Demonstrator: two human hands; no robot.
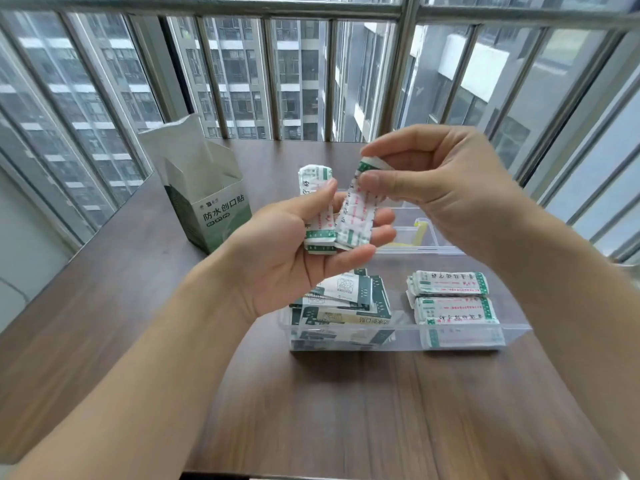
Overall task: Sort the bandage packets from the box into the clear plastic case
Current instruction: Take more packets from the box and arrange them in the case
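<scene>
Above the clear plastic case (398,332), my left hand (287,251) holds a stack of white and green bandage packets (318,216) upright, thumb against its front. My right hand (440,188) pinches the top end of one packet (355,216) that leans against the stack in my left palm. The case holds dark green flat packets (343,303) on its left side and two stacks of white packets (450,296) on its right side. The open green and white bandage box (204,192) stands upright on the table to the left.
The case's hinged clear lid (415,233) lies open behind it, with a yellow clasp. The brown wooden table (346,410) runs up to a metal window railing (301,77) at the back and left. Bare tabletop lies in front of the case.
</scene>
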